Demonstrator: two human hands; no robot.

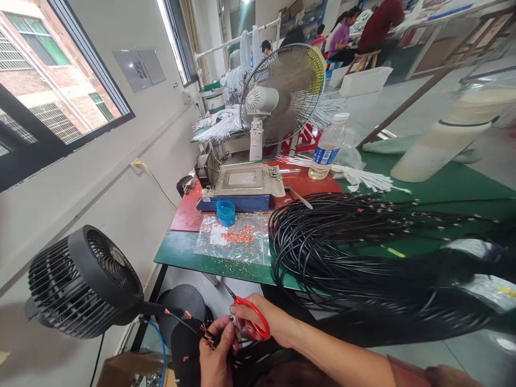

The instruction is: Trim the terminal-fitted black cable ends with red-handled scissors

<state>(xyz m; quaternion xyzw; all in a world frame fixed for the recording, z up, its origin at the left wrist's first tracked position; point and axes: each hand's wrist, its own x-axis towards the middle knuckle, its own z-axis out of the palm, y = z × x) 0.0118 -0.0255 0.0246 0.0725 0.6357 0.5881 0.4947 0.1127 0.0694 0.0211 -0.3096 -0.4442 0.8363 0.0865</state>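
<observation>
Left hand [215, 355], right hand [264, 320] clenched, touching

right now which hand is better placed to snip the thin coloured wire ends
Right, probably. The right hand already grips the red-handled scissors, blades pointing at the thin coloured wire ends. The left hand pinches those ends, steadying them just beside the blades.
</observation>
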